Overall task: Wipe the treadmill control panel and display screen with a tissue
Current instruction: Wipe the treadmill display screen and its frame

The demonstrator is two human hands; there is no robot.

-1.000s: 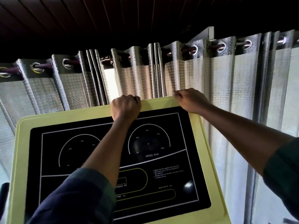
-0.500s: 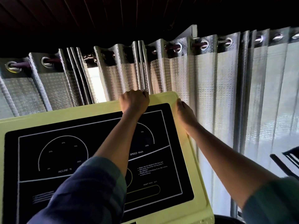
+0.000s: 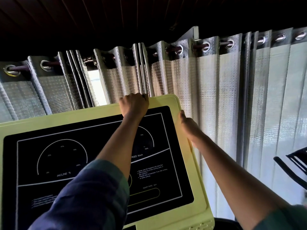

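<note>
Curling over the top rim of the control panel (image 3: 49, 123), the left hand (image 3: 134, 105) sits in a fist at centre frame; no tissue shows in it. The right hand (image 3: 186, 126) lies against the panel's right edge, thumb on the front and fingers hidden behind, so I cannot tell whether it grips. The yellow-green housing looks rigid and fixed, good to brace on at the rim. The black display screen (image 3: 69, 165), filling the lower left, is probably glossy and smudge-prone, wanting light, flat strokes. A tissue would be flimsy, best bunched under the fingertips. Pale curtains (image 3: 232, 97) hang behind.
</note>
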